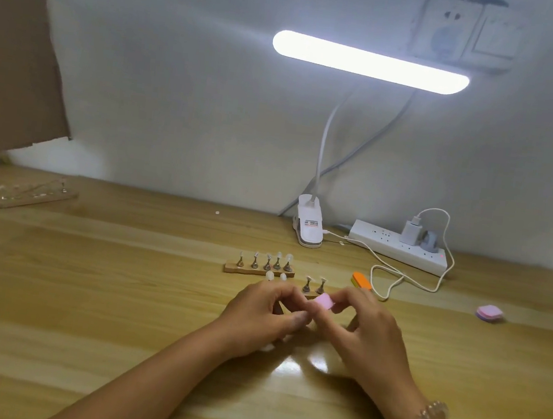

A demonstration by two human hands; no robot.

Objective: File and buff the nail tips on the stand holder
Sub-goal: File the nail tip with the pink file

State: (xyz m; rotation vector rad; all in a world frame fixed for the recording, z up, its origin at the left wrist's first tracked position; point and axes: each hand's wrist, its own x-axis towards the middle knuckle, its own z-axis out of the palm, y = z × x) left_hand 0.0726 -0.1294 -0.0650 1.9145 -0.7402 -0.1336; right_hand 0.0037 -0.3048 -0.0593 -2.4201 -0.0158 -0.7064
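Observation:
A wooden stand holder (232,267) lies mid-table and carries several small metal pegs, some topped with clear nail tips (289,258). A second holder lies just in front of it, mostly hidden by my hands, with two pegs (314,285) showing. My right hand (363,329) pinches a small pink buffer block (323,300) between thumb and fingers. My left hand (261,314) is curled with its fingertips meeting the right hand's under the block; whatever it pinches there is hidden. Two loose white tips (276,275) lie by the far holder.
An orange nail file block (361,281) lies right of the holders, and pink buffer pads (489,313) further right. A clip lamp (308,225), a power strip (398,246) and a white cable sit at the back. Another holder (37,197) lies far left under a cardboard sheet (15,69).

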